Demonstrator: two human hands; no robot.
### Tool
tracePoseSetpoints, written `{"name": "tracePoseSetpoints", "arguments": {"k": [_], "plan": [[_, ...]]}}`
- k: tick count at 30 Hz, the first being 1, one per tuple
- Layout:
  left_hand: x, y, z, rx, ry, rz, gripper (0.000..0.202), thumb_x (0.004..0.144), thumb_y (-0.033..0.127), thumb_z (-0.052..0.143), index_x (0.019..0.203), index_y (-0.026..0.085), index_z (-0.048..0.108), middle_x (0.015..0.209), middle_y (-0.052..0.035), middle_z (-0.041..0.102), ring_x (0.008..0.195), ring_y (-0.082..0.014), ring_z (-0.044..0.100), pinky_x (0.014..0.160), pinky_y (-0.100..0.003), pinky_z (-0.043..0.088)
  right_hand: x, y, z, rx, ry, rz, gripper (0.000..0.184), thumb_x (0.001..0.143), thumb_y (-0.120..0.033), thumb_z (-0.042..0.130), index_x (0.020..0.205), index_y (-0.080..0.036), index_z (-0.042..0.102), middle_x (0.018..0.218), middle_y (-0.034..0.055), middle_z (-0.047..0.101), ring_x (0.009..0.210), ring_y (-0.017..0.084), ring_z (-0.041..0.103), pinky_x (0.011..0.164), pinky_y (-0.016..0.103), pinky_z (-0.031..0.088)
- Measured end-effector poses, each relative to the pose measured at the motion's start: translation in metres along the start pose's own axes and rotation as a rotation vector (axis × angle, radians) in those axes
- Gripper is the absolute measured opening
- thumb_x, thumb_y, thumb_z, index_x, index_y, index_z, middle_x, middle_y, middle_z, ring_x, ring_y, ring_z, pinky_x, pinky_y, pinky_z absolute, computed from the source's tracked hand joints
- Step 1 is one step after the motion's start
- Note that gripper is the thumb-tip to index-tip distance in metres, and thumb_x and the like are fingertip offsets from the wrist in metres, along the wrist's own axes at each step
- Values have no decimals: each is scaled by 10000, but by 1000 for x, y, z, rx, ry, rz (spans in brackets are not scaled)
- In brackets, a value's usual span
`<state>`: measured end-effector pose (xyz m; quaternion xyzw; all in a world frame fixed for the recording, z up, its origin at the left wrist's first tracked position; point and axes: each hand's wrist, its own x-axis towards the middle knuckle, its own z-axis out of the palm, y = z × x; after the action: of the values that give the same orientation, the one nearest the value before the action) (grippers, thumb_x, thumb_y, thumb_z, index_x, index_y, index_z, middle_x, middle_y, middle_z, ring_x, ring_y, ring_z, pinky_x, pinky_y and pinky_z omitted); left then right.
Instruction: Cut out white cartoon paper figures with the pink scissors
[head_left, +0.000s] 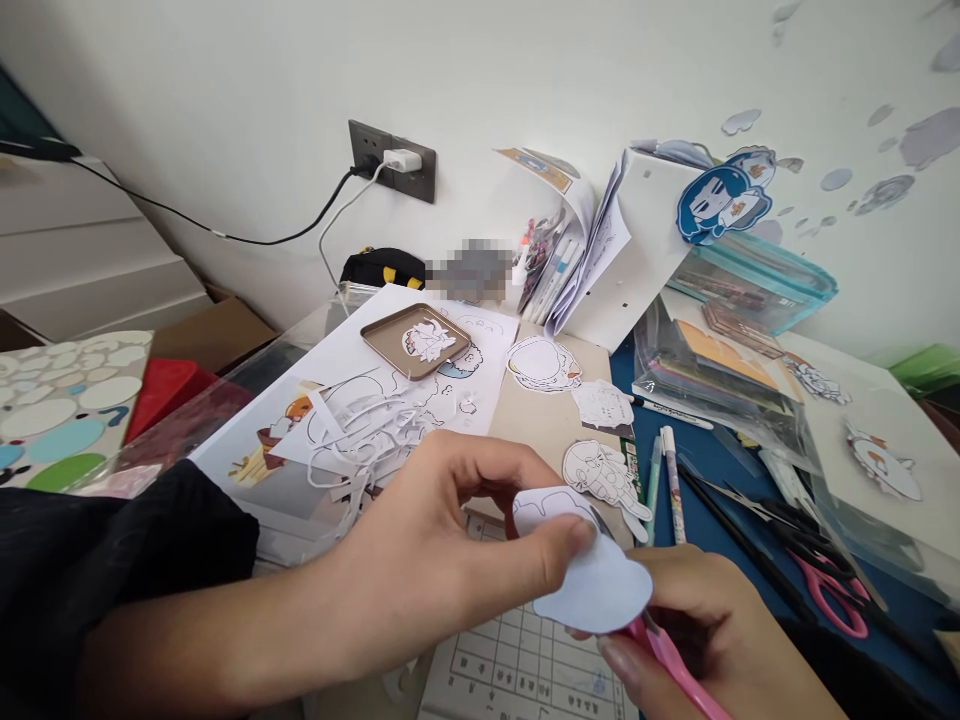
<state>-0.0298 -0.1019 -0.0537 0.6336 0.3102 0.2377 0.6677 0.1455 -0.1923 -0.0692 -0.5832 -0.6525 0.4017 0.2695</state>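
Between the thumb and fingers of my left hand (480, 530) is a paper cutout (600, 585) with a rounded, wavy edge. Its lower part shows plain pale blue-white, and drawn lines run along its upper part. My right hand (697, 630) is closed on pink-handled scissors (667, 655) at the cutout's lower right. The blades are mostly hidden behind the paper, with a bit of metal showing near the upper edge. Beneath both hands lies a sheet printed with a grid (517, 660). Just beyond them is a cut-out line drawing (604, 475) of a figure.
White paper scraps (367, 430) pile up left of centre, near a brown tray (405, 370) holding small cutouts. Pens (671, 480) and black-and-pink scissors (825, 570) lie to the right. A white file holder (630, 240) stands against the wall, beside a teal pouch (757, 280).
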Motion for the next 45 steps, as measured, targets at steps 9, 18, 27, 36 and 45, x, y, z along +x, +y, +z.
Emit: {"name": "tracePoseSetpoints", "arguments": {"k": [9,18,27,36,45], "plan": [[1,2,1,-32,-18,0,128,775,237,634,678,154,647,640,0,650,602,-120,552,570,-209,441,2,3,2,-10,26,-76,150,686,-135,531,578,-176,626,533,-13,486,489,117,409,428,208,338],[0,2,-1,-42,-31,-3,141,788,251,631,693,148,652,648,-9,653,608,-127,558,564,-214,438,3,1,1,-48,11,-60,168,691,-114,520,587,-159,645,549,-5,522,495,122,434,439,215,364],[1,3,0,-24,-31,-13,151,783,258,630,686,144,647,646,-20,656,610,-140,561,567,-236,439,2,0,-1,-42,67,-74,176,680,-93,595,701,-190,740,616,16,665,511,142,533,396,193,375],[1,2,-2,12,-26,-5,133,778,248,626,691,151,653,647,-18,660,611,-145,560,576,-245,437,3,0,-1,-96,15,-58,174,702,-113,534,635,-167,685,583,14,602,513,138,505,438,211,386],[2,3,-1,21,-26,-15,140,778,257,627,692,149,645,646,-25,649,614,-150,547,574,-256,429,3,5,-2,-166,-52,-100,155,738,-111,549,602,-173,591,546,-29,419,484,110,395,420,193,360]]}}
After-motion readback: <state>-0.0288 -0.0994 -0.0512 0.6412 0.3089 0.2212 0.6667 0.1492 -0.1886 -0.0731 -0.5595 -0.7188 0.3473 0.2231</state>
